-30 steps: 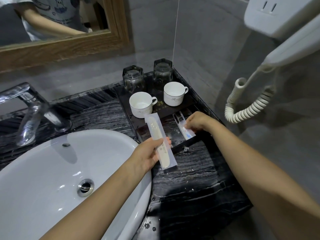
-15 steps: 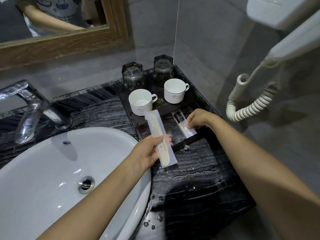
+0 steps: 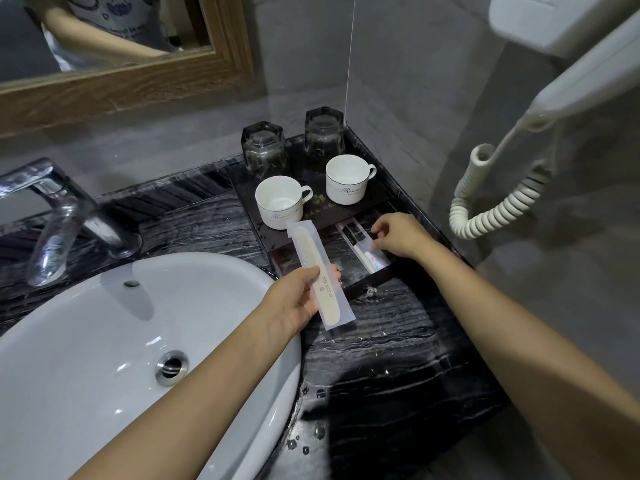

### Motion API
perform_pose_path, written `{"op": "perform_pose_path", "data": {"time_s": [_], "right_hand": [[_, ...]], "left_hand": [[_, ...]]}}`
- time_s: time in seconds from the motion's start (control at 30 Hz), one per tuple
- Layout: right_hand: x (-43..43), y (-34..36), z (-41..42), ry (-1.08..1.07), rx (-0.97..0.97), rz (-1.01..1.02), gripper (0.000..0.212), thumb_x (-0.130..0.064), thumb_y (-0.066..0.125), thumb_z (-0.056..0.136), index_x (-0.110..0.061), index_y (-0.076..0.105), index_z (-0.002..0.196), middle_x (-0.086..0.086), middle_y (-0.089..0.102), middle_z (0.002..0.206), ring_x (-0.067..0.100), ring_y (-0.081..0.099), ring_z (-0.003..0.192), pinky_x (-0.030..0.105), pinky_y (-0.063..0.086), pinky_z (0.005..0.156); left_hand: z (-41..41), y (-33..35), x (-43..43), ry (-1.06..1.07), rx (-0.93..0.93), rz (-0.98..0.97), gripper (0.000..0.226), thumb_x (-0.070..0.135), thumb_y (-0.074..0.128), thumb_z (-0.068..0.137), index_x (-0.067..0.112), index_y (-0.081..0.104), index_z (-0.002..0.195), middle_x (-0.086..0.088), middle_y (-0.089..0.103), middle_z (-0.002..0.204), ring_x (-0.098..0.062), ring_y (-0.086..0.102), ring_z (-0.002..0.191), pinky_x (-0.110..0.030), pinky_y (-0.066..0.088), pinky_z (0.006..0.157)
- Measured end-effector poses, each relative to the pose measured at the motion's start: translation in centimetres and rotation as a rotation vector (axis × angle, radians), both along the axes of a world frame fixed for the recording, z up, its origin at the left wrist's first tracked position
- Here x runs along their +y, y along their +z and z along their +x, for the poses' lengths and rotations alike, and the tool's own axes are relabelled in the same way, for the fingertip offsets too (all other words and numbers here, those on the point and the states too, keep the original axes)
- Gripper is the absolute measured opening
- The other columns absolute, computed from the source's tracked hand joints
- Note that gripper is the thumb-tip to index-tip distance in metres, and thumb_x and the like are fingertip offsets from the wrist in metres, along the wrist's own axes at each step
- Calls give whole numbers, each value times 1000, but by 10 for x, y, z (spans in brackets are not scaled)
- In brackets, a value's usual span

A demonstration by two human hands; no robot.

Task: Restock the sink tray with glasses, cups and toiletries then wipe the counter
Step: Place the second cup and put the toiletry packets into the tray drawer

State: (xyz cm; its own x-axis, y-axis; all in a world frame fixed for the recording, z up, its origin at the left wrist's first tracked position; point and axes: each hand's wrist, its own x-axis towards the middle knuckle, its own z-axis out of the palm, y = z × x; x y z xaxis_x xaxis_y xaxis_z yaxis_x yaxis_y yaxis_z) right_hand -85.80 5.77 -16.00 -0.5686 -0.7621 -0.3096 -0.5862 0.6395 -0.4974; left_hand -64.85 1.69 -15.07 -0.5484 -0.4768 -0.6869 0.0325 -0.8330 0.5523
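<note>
Head view: we judge the toiletries step in hand. Left hand (image 3: 294,303), fingers pinching a cream comb in a clear sleeve (image 3: 320,273), hovers over the dark rectangular tray (image 3: 408,209) at the counter's (image 3: 398,341) back right corner. Right hand (image 3: 398,237), fingers loosely curled, touches a wrapped toothbrush kit (image 3: 369,252) in the tray's front compartment. Next, lay the comb alongside. Counted: two clear faceted glasses (image 3: 265,148), two white ceramic cups (image 3: 278,206).

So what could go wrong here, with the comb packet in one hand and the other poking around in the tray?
The long comb packet in the left hand reaches close to the near cup; a careless swing might knock it. The counter shows water drops, so a packet set down there could get wet.
</note>
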Motion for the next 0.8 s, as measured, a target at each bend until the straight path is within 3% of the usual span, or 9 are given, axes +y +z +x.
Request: {"op": "perform_pose_path", "data": {"time_s": [0.13, 0.27, 0.37, 0.43, 0.5, 0.57, 0.63, 0.73, 0.8], "right_hand": [[23, 22, 31, 13, -154, -214, 17, -18, 68, 82, -9, 70, 96, 3, 66, 84, 15, 58, 74, 27, 47, 70], [43, 37, 62, 3, -517, -175, 21, -16, 63, 88, 1, 66, 100, 8, 66, 78, 13, 58, 62, 24, 50, 57], [48, 38, 69, -38, -593, -199, 22, -14, 63, 88, 3, 65, 102, 7, 64, 75, 11, 57, 60, 18, 48, 53], [49, 38, 71, -79, -621, -230, 23, -18, 64, 88, 2, 67, 99, 9, 64, 79, 14, 57, 65, 21, 47, 56], [49, 38, 71, -95, -609, -241, 15, -17, 67, 85, -4, 69, 89, 8, 65, 80, 16, 58, 72, 24, 47, 63], [49, 38, 70, -100, -567, -243, 4, -9, 70, 81, -10, 68, 78, 4, 65, 76, 14, 58, 71, 23, 46, 66], [50, 39, 66, -123, -543, -236, 3, -4, 70, 79, -7, 69, 80, 0, 62, 71, 10, 55, 66, 19, 43, 62], [56, 46, 54, -176, -526, -221, 5, -4, 71, 77, -5, 71, 81, 1, 60, 65, 10, 52, 60, 18, 40, 54], [61, 50, 46, -212, -503, -197, 4, -5, 72, 76, -9, 71, 76, -1, 61, 59, 9, 52, 54, 14, 39, 45]], "left_hand": [[-5, 4, 4, 38, 20, 15, 30, 0, 37, 96, -6, 49, 122, -13, 64, 93, -20, 62, 83, -37, 46, 88], [-17, 9, 8, 141, 95, 78, 16, -2, 38, 95, -2, 53, 99, -16, 59, 91, -24, 60, 82, -38, 47, 86], [-25, 15, 14, 163, 144, 90, 14, 1, 37, 97, -1, 51, 96, -16, 57, 86, -25, 59, 78, -46, 49, 71], [-28, 15, 18, 158, 161, 67, 16, 1, 37, 97, -2, 52, 103, -17, 59, 89, -26, 61, 82, -47, 50, 83], [-27, 14, 20, 143, 166, 35, 15, 0, 39, 96, 0, 55, 96, -16, 61, 91, -24, 62, 83, -40, 53, 86], [-24, 13, 20, 85, 119, -42, 12, 1, 45, 94, 1, 58, 92, -12, 64, 87, -19, 64, 79, -29, 59, 73], [-17, 9, 17, -79, -69, -335, 12, 7, 57, 89, 3, 62, 98, -6, 67, 86, -14, 66, 76, -24, 58, 74], [0, -2, 10, -479, -480, -1042, 34, 20, 68, 82, 13, 64, 115, 2, 68, 91, -12, 63, 86, -24, 46, 87], [7, -7, 12, -691, -573, -1228, 31, 24, 67, 83, 17, 67, 113, 1, 71, 101, -14, 64, 96, -22, 45, 87]]}}
